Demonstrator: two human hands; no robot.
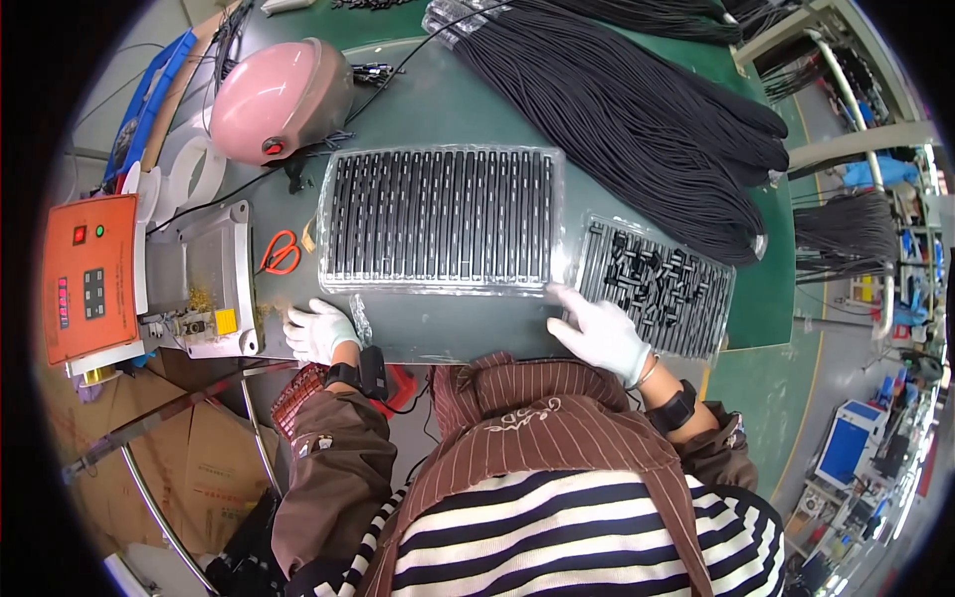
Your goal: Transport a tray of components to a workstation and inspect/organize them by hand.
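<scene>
My left hand, in a white glove, lies on the green table near its front edge with the fingers apart and nothing in them. My right hand, gloved too, has its fingers stretched toward the near right corner of a clear plastic tray; a fingertip is at that corner, though contact is hard to tell. Rows of slim black parts fill this tray. To its right sits a second clear tray, tilted, with small black pieces heaped loosely over it. My right hand is beside that tray's left edge.
Orange-handled scissors lie left of the full tray, beside a grey machine with an orange control box. A pink rounded device stands at the far left. Long bundles of black cable cover the far right.
</scene>
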